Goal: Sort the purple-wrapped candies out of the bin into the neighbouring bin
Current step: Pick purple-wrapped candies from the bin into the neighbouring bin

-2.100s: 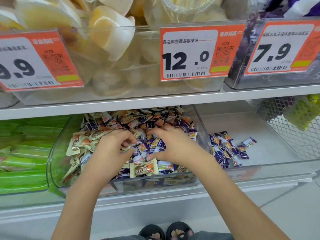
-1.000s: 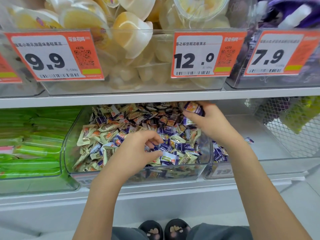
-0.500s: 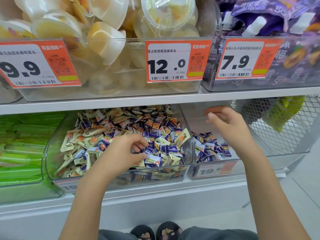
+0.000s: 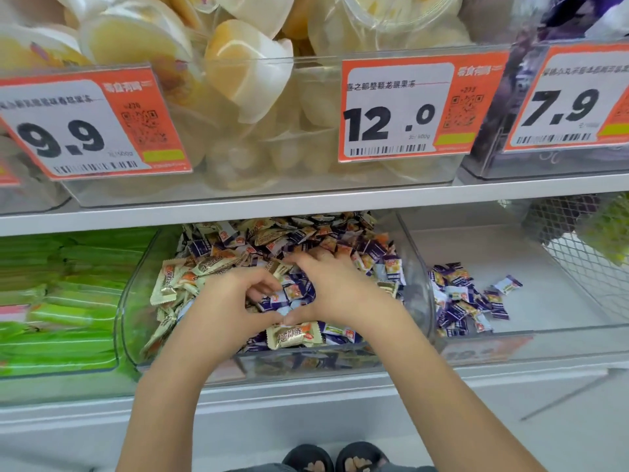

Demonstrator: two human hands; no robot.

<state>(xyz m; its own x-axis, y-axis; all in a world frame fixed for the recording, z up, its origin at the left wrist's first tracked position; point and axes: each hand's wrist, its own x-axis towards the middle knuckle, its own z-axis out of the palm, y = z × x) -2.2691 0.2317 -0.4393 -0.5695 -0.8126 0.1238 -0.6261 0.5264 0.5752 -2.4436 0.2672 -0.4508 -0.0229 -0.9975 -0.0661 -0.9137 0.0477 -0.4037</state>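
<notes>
1. I see a white shelf (image 4: 306,202) across the whole view, with clear tubs of pale jelly cups (image 4: 245,66) on top, fronted by orange price tags reading 9.9 (image 4: 88,126), 12.0 (image 4: 413,109) and 7.9 (image 4: 575,100).
2. Under the shelf, at the left, sits a tub of green packets (image 4: 58,301).
3. In the middle stands the clear candy bin (image 4: 420,267), heaped with mixed sweets: beige-wrapped candies (image 4: 292,337) mostly toward the left and front, purple-wrapped candies (image 4: 299,292) scattered through the middle and back.
4. Just to its right is the neighbouring bin (image 4: 544,342), its floor mostly bare, with a small pile of purple candies (image 4: 459,304) at its left side against the shared wall.
5. At the far right I make out a wire mesh basket (image 4: 585,260).
6. My left hand (image 4: 228,308) lies on the heap in the candy bin, fingers curled down into the wrappers; I cannot tell whether they hold a candy.
7. My right hand (image 4: 340,287) lies beside it on the same heap, fingers bent into the purple wrappers; what they grip, if anything, is hidden. The two thumbs nearly meet at the front.
8. At the bottom edge, two dark sandals (image 4: 335,458) show on the floor.
</notes>
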